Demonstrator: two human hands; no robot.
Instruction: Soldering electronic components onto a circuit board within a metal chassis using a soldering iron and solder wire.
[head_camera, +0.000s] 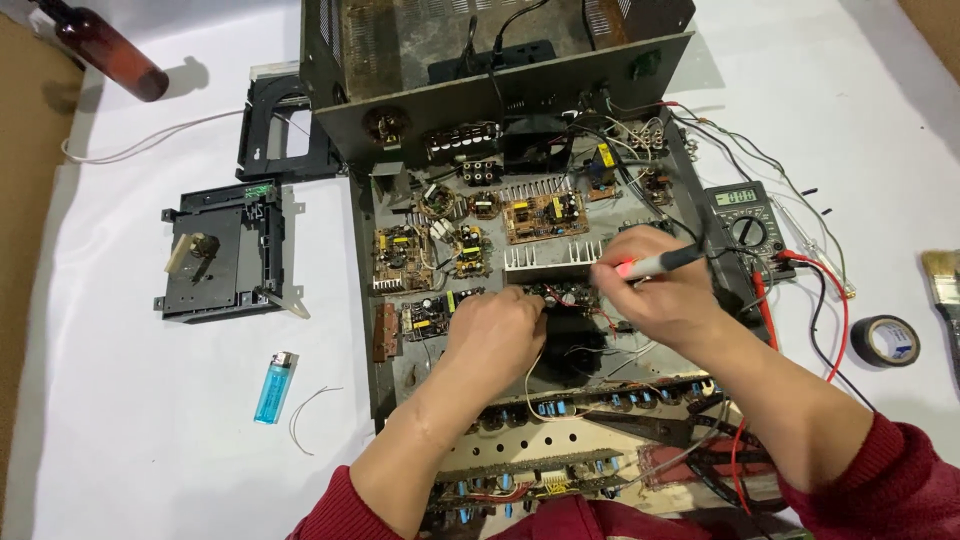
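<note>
The right hand (672, 300) pinches a probe pen (655, 264) in its grip, tip pointing to nine o'clock over a small circuit board (563, 296) inside the open chassis (365, 250). The left hand (492, 338), curled shut, rests at eight o'clock of that board; whether it holds anything, I cannot tell. A multimeter (745, 225) lies at two o'clock on the white tabletop (150, 400).

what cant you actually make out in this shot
Head view only:
- Probe tip: hidden behind the right hand, so its contact point is unclear.
- Left hand fingertips: curled under, hiding what they touch.
- Paintbrush: cut off by the right edge.
- Brown bottle: top cut off by the upper edge.
- Multimeter reading: too small.
</note>
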